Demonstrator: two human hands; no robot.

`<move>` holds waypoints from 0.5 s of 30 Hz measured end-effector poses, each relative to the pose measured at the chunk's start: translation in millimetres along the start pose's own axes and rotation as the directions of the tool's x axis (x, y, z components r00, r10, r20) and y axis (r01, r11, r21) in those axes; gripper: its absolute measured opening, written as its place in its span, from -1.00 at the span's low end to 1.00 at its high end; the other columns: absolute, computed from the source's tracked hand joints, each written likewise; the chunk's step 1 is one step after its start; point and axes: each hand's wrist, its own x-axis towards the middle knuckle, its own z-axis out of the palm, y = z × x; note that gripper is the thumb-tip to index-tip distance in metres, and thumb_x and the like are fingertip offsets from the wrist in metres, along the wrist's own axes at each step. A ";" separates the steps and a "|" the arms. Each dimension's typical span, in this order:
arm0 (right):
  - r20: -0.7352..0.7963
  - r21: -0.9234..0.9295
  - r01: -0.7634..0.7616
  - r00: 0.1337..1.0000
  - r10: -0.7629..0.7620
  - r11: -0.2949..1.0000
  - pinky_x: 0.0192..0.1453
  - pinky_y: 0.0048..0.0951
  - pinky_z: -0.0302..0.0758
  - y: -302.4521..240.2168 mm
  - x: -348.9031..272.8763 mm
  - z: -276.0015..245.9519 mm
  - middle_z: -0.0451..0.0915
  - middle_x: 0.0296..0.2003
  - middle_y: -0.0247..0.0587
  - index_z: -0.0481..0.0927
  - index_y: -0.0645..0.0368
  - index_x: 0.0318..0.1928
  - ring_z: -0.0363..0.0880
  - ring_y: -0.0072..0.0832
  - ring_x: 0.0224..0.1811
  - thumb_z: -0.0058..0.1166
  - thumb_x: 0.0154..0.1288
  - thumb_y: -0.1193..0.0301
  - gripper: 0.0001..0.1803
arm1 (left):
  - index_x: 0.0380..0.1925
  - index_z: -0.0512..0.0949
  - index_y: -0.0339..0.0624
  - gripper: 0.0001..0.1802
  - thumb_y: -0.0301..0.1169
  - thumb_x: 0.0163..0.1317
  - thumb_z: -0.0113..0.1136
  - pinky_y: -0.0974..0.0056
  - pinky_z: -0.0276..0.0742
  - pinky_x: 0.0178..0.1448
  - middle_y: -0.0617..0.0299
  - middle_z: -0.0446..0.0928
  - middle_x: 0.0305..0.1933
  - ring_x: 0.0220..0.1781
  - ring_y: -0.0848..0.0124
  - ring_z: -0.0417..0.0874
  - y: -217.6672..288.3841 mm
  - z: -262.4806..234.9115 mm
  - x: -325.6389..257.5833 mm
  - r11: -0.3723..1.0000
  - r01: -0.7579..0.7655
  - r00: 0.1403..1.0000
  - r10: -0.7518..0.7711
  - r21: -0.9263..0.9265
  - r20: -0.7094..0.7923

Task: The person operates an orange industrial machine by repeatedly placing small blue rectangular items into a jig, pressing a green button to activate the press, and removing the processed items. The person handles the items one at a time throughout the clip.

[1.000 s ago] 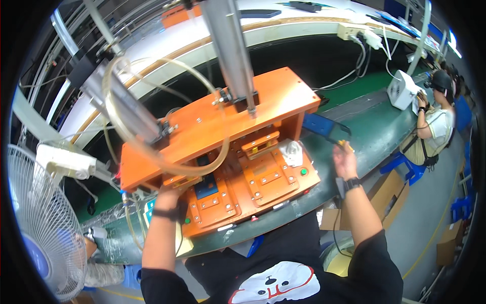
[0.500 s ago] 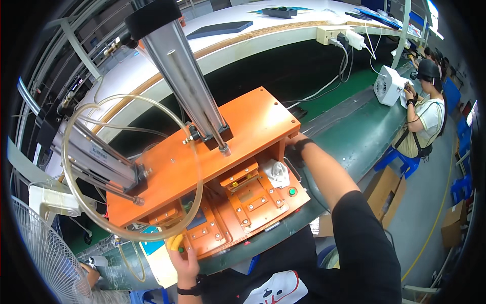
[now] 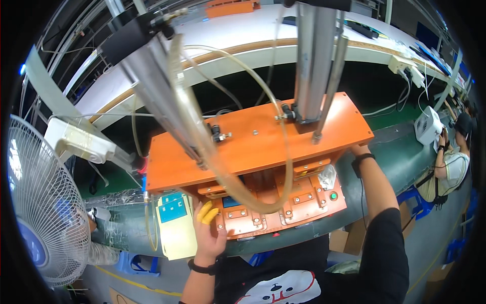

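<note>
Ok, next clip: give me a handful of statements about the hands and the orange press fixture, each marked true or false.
1. The left hand rests at the front left edge of the orange press fixture, with yellow finger cots on two fingers. True.
2. The right hand shows plainly, open on the conveyor belt. False: the right forearm reaches under the fixture's top plate, which hides the hand.
3. A white pedestal fan stands to the person's left. True.
4. Both wrists are bare. False: each wears a dark band.
5. A clear tube loops down in front of the fixture. True.
</note>
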 end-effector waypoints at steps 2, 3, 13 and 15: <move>0.089 0.554 -0.233 0.971 0.222 0.799 0.17 -0.16 0.59 -48.8 10.9 -40.3 0.75 0.04 0.06 0.71 0.17 0.14 0.72 0.01 0.05 0.17 0.49 0.35 -0.69 | 0.24 0.57 -0.31 -0.43 -0.14 0.36 0.26 -0.26 0.18 0.65 -0.20 0.48 0.43 0.58 -0.30 0.33 3.5 -13.7 -9.2 0.998 0.028 1.000 -0.028 0.058 -0.013; 0.136 0.583 -0.291 0.955 0.262 0.759 0.16 -0.21 0.60 -41.7 5.1 -60.8 0.76 0.02 0.04 0.71 0.20 0.13 0.73 -0.06 0.04 0.16 0.51 0.38 -0.71 | 0.24 0.58 -0.30 -0.42 -0.11 0.36 0.26 -0.26 0.18 0.65 -0.20 0.48 0.43 0.58 -0.31 0.33 3.1 -9.8 -5.1 0.999 0.020 1.000 -0.020 0.049 -0.010; 0.244 0.870 -0.415 0.831 0.501 0.265 -0.33 -0.60 0.38 -125.4 -85.7 -357.9 0.60 -0.31 -0.36 0.58 0.24 0.10 0.50 -0.68 -0.40 -0.01 0.72 0.34 -0.77 | 0.23 0.59 -0.30 -0.43 -0.19 0.30 0.35 -0.23 0.23 0.61 -0.16 0.51 0.41 0.56 -0.31 0.36 2.6 -7.0 -5.3 0.999 0.009 0.999 -0.007 0.049 -0.037; 0.138 0.856 -0.329 0.889 0.437 0.398 -0.35 -0.59 0.37 -173.1 -100.7 -407.0 0.62 -0.31 -0.27 0.56 0.30 0.11 0.50 -0.63 -0.45 0.01 0.67 0.29 -0.71 | 0.22 0.59 -0.30 -0.44 -0.22 0.30 0.35 -0.22 0.24 0.61 -0.16 0.51 0.40 0.56 -0.32 0.36 2.1 -6.0 -4.5 0.999 0.001 0.999 0.000 0.037 -0.042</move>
